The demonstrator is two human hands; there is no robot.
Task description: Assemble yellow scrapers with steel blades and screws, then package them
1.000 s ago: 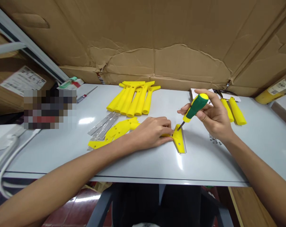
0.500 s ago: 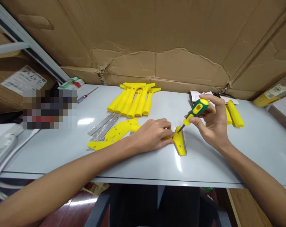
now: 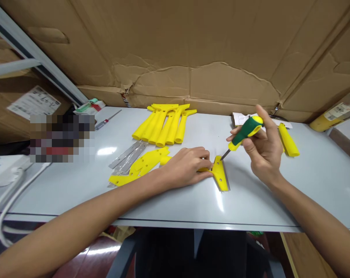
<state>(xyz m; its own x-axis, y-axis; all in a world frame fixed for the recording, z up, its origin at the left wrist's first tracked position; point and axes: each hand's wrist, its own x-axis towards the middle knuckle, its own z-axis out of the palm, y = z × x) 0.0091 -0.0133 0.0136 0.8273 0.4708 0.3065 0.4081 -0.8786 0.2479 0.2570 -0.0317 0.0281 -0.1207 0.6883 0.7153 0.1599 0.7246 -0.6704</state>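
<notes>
My left hand (image 3: 188, 166) is closed around the handle of a yellow scraper (image 3: 220, 175) that lies on the table, its blade edge facing right. Two screws show on the scraper's head. In my right hand (image 3: 264, 148) is a green and yellow screwdriver (image 3: 244, 133), tilted, its tip by the upper screw; whether it touches the screw I cannot tell. Left of my left hand lie loose yellow plates (image 3: 148, 160) and metal blades (image 3: 128, 156). Beyond them, several yellow scraper handles (image 3: 163, 125) rest in a row.
Behind the white table (image 3: 175, 204) stands a large cardboard sheet (image 3: 192, 46). Another screwdriver (image 3: 107, 120) lies at the back left, near white cables (image 3: 11, 204). Farther right are a yellow scraper handle (image 3: 289, 141) and a yellow container (image 3: 333, 112).
My right hand has shifted a little right, tilting the screwdriver more and drawing its tip slightly off the upper screw. The index finger has straightened. My left hand keeps its hold.
</notes>
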